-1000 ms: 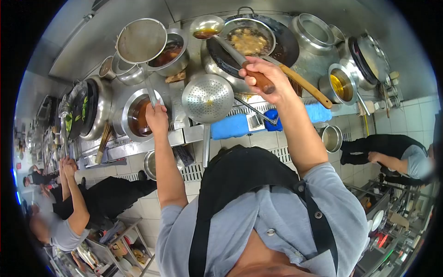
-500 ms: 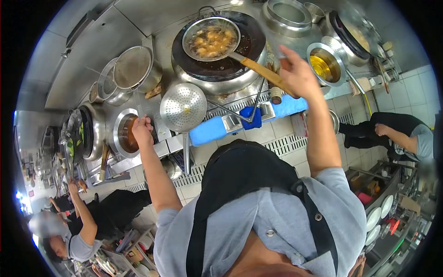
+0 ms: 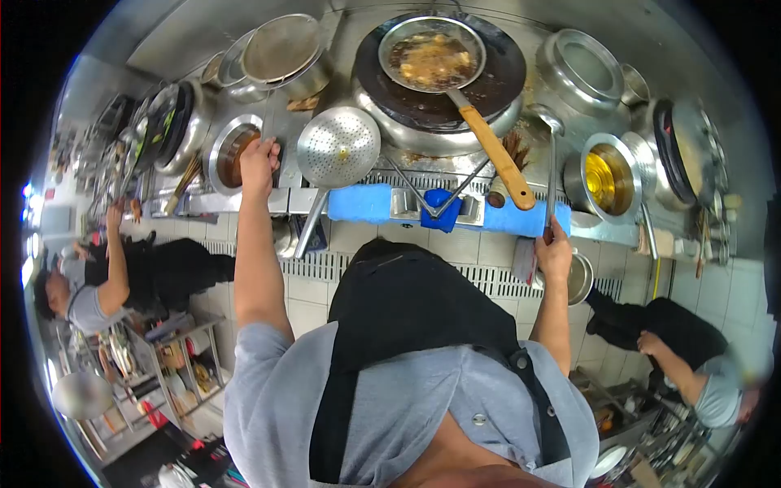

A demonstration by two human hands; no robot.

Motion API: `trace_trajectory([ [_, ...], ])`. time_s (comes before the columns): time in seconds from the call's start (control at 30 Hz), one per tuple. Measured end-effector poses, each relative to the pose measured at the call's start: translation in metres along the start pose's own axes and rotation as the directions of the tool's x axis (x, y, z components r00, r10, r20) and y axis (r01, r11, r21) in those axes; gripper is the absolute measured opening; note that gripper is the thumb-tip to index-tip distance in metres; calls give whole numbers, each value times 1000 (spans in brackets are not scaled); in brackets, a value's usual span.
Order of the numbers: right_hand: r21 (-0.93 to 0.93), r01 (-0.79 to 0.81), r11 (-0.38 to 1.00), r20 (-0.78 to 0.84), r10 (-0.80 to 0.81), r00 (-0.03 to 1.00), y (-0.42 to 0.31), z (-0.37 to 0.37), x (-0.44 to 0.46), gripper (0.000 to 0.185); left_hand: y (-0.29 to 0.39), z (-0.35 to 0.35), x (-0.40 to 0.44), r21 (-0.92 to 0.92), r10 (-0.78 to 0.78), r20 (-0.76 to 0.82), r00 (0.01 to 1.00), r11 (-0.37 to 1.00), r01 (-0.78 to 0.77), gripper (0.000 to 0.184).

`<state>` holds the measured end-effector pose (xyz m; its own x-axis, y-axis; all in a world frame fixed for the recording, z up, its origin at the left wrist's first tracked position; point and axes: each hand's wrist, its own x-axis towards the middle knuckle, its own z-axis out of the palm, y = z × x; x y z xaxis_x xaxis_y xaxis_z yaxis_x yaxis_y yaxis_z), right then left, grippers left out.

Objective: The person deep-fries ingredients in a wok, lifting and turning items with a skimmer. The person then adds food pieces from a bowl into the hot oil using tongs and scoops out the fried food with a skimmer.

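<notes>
My right hand (image 3: pixel 555 254) is closed around the long handle of a metal ladle (image 3: pixel 551 122), whose bowl points away from me, right of the wok. Left of the wok, my left hand (image 3: pixel 259 167) is closed on the thin handle of a round fine-mesh strainer (image 3: pixel 281 47), which sits over a pot. Beneath that hand is a metal bowl (image 3: pixel 220 159) of brown liquid. In the wok (image 3: pixel 370 69) rests a round strainer with a wooden handle (image 3: pixel 492 154); golden pieces (image 3: pixel 431 58) bubble in oil inside it. A perforated skimmer (image 3: pixel 338 146) lies between my hands.
A pot of yellow oil (image 3: pixel 602 179) stands at the right, beside another perforated ladle. Blue cloths (image 3: pixel 358 203) lie along the stove's front edge. A brush (image 3: pixel 508 167) is by the wooden handle. One person (image 3: pixel 98 276) works at left, another (image 3: pixel 716 366) at right.
My right hand has left the wooden handle's area, dropped toward me and now grips the ladle. The left hand keeps its place by the strainer handle. The whole view has shifted and turned.
</notes>
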<state>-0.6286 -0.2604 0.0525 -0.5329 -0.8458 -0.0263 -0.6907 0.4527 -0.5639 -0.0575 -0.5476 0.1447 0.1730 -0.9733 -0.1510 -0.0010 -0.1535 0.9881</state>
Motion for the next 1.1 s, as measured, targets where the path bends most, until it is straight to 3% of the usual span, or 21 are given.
trace_trajectory([
  [0.03, 213, -70, 975, 32, 65, 997, 7, 3, 18, 57, 2, 2, -2, 21, 24, -2, 1000, 999, -24, 13],
  [0.1, 578, -244, 779, 154, 189, 970, 5, 14, 56, 58, 2, 3, -12, 73, 57, 4, 998, 996, -57, 13],
  [0.13, 796, -387, 465, 365, 141, 920, -34, -2, 67, 67, 10, 9, -23, 121, 52, -32, 998, 991, -48, 14],
  [0.2, 817, -554, 158, 573, -114, 812, -111, -18, 87, 70, 6, 8, -29, 168, 71, -52, 996, 984, -62, 15],
  [0.27, 709, -640, 296, 705, -290, 647, -173, -18, 95, 56, 3, 1, -30, 144, 78, -51, 996, 987, -70, 17],
  [0.37, 739, -586, 334, 672, -432, 602, -179, 32, 122, 37, 11, -1, -39, 165, 94, -71, 993, 983, -81, 14],
  [0.4, 771, -596, 224, 632, -377, 677, -198, 31, 109, 28, 15, -3, -41, 209, 104, -66, 992, 974, -88, 14],
  [0.53, 833, -480, 276, 552, -363, 750, -236, 19, 64, 33, 14, -24, -37, 146, 130, -4, 991, 981, -128, 16],
  [0.63, 891, -409, 198, 453, -328, 829, -261, 3, 35, 27, 12, -43, -28, 131, 170, 12, 985, 977, -170, 17],
  [0.8, 913, -380, 151, 408, -306, 860, -275, -17, 34, 28, 17, -73, -23, 135, 157, 76, 985, 977, -167, 18],
  [0.97, 862, -337, 379, 396, -88, 914, -287, -23, 24, 23, 5, -100, -13, 172, 163, 169, 972, 966, -193, 19],
  [1.1, 753, -324, 573, 345, 75, 936, -297, -21, 18, 15, -9, -111, -9, 86, 125, 192, 973, 986, -143, 18],
])
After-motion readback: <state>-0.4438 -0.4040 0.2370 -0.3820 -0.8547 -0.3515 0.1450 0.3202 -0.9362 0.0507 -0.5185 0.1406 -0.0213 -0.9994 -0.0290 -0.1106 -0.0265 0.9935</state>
